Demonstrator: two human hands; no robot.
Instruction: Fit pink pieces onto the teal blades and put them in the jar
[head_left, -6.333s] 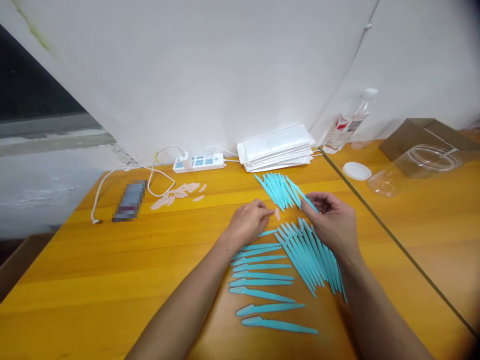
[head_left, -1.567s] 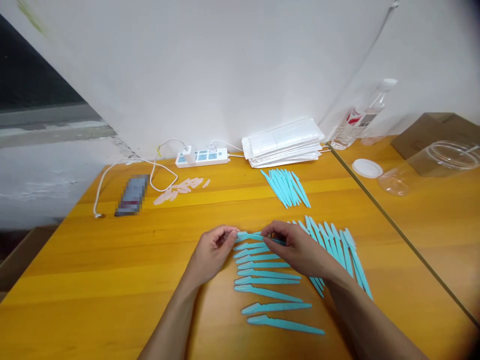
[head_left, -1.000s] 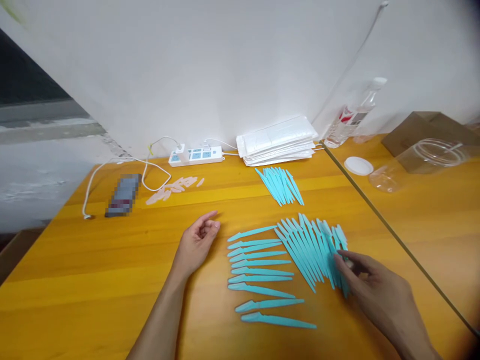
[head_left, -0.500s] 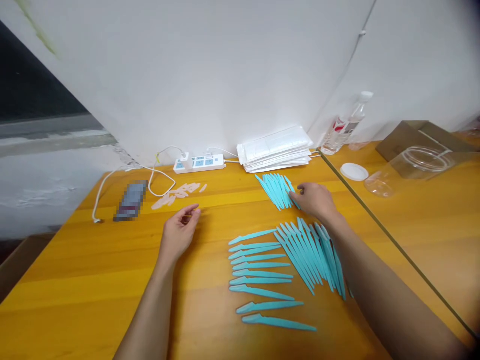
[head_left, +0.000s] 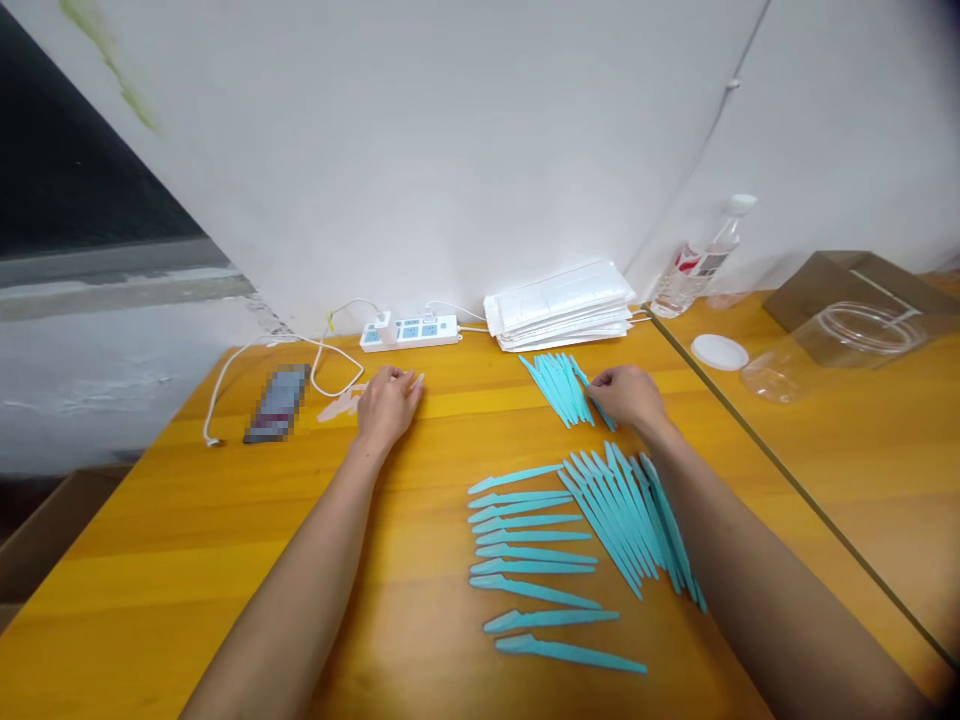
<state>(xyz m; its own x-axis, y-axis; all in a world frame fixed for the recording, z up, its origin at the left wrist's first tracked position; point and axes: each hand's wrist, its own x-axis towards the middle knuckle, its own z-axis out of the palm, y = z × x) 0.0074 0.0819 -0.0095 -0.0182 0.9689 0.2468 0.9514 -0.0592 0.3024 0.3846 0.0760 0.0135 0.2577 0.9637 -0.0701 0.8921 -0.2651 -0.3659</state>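
My left hand (head_left: pixel 386 403) lies palm down on a scatter of small pale pink plastic pieces (head_left: pixel 339 405) at the back left of the yellow wooden table (head_left: pixel 187 560). My right hand (head_left: pixel 626 395) reaches to the right edge of a far pile of blue plastic knives (head_left: pixel 559 385), its fingers pinching one blue knife there. Closer to me, a fan of blue knives (head_left: pixel 619 510) lies under my right forearm. A row of single blue knives (head_left: pixel 525 550) lies side by side to its left.
Along the wall stand a white power strip (head_left: pixel 409 332) with cables, a stack of white packets (head_left: pixel 562 305) and a clear bottle (head_left: pixel 701 260). A phone (head_left: pixel 276 403) lies at the left. On the adjoining right table are a white lid (head_left: pixel 718 351), a clear jar (head_left: pixel 832 345) and a cardboard box (head_left: pixel 855 280).
My left hand has moved away from the row of knives to the pink pieces at the back left. My right hand stays at the far pile of knives, its fingers closed on one.
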